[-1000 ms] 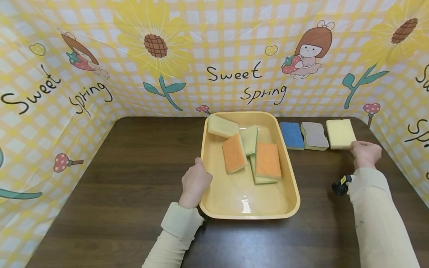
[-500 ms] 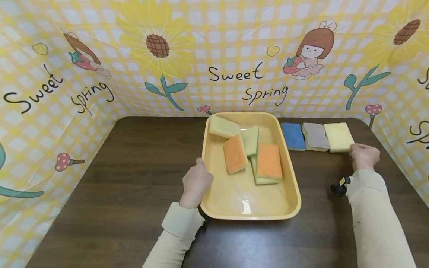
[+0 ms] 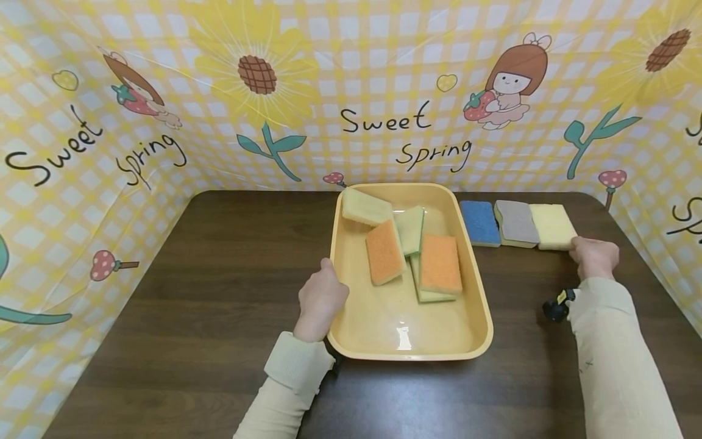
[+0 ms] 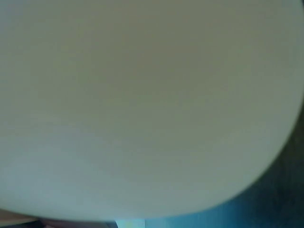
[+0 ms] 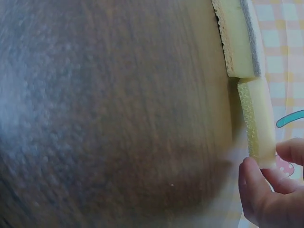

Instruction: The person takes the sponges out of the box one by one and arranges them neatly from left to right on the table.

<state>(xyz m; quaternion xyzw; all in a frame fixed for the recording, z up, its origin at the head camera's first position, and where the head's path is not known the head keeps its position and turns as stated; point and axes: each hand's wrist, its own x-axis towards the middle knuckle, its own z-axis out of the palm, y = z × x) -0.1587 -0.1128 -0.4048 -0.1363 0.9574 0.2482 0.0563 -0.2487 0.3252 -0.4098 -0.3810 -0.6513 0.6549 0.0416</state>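
My right hand (image 3: 596,256) pinches the near right corner of a pale yellow sponge (image 3: 553,227) on the table. In the right wrist view, fingers (image 5: 251,178) and thumb sit on either side of the sponge's end. Directly left of it, and touching it, lies a grey-topped sponge (image 3: 518,223). Left of that is a blue sponge (image 3: 480,222). My left hand (image 3: 322,302) grips the left rim of a yellow plastic tray (image 3: 406,353); some of its fingers are hidden. The tray's smooth wall (image 4: 152,104) fills most of the left wrist view.
Inside the tray lie two orange-topped sponges (image 3: 385,252) and several pale sponges with green undersides (image 3: 410,230), some overlapping. The dark wooden table (image 3: 230,292) extends to either side. A checked, flower-printed cloth (image 3: 351,79) rises behind and along both sides.
The pale yellow sponge has slid left, with my right hand at its corner, closing the gap to the grey-topped sponge. My left hand stays on the tray's rim.
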